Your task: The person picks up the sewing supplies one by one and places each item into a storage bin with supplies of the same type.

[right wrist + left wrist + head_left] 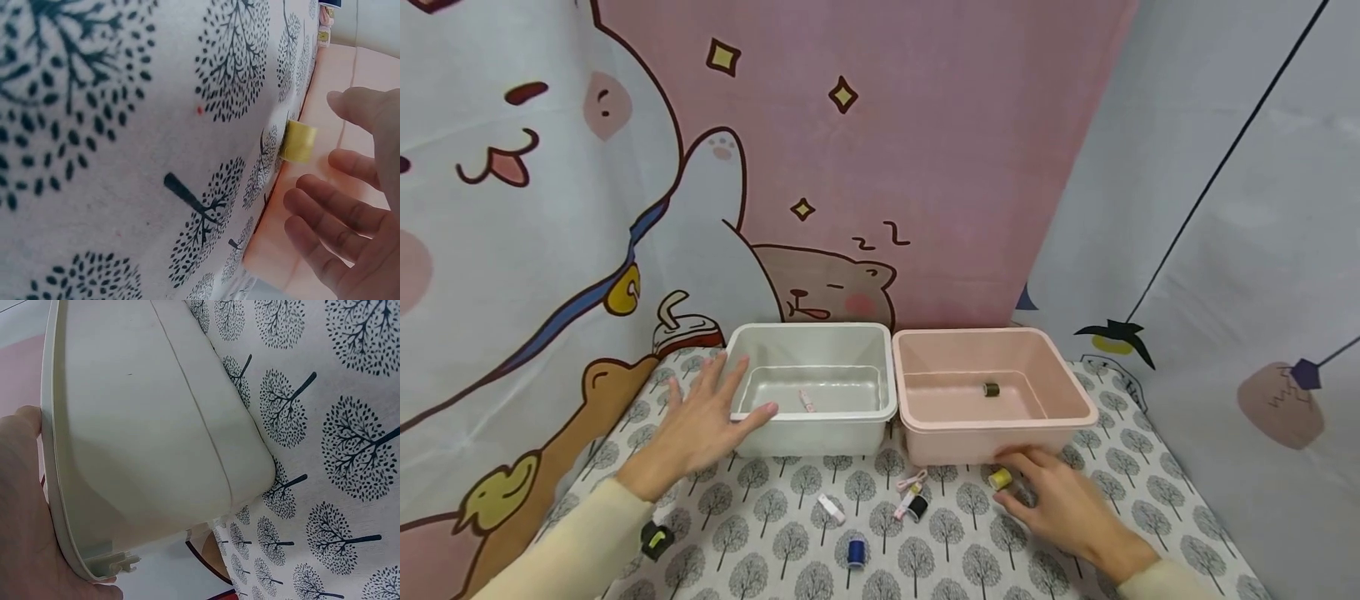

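My left hand (703, 421) rests, fingers spread, at the left front corner of a white plastic bin (820, 433). In the left wrist view, its fingers lie along the bin's rim (55, 487). My right hand (1056, 504) is in front of a pink bin (970, 446), beside a yellow thread spool (1000, 479) on the cloth. In the right wrist view, its thumb and loosely bent fingers stand apart around the yellow spool (300, 141). A dark green spool (992, 389) lies in the pink bin, and a small pale pink item (807, 401) in the white one.
On the tree-print cloth (790, 542) lie a blue spool (856, 552), a black spool (917, 507), a small white item (831, 509), and pink strap-like pieces (912, 481). A black-and-green object (657, 540) sits near the left sleeve. A cartoon curtain (962, 167) hangs behind the bins.
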Demonstrator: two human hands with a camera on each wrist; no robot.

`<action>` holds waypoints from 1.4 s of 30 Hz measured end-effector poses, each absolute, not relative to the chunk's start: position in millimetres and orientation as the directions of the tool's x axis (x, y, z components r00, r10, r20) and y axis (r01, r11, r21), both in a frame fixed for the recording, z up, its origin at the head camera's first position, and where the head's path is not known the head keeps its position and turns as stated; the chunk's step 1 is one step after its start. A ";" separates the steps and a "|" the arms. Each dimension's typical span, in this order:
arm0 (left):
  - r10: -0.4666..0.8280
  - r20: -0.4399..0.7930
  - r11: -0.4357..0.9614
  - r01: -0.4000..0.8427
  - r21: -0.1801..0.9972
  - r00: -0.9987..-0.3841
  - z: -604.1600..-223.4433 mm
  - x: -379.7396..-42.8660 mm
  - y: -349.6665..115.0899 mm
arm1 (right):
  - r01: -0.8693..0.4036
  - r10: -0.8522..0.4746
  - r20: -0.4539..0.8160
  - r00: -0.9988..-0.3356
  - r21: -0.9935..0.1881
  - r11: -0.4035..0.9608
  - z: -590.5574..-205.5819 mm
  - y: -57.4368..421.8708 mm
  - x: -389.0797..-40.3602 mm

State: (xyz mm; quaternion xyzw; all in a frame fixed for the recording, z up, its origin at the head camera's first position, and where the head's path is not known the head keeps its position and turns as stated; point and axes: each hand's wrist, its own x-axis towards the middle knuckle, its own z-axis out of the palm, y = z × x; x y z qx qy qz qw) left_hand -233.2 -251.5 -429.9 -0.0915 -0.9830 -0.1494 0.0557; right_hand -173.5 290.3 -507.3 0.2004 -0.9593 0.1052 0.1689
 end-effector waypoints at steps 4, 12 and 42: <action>0.177 0.139 0.936 0.210 0.281 -0.974 -429.4 -236.2 -251.6 | -0.415 -0.350 0.346 -0.871 -0.135 0.900 -508.1 289.2 -175.0; 0.191 0.139 0.935 0.224 0.275 -0.972 -430.3 -241.8 -252.1 | -0.396 -0.342 0.317 -0.885 -0.126 0.909 -507.3 286.6 -176.8; 0.168 0.132 0.943 0.198 0.267 -0.977 -431.3 -243.2 -249.1 | -0.416 -0.360 0.275 -0.892 -0.184 0.890 -515.6 284.5 -184.1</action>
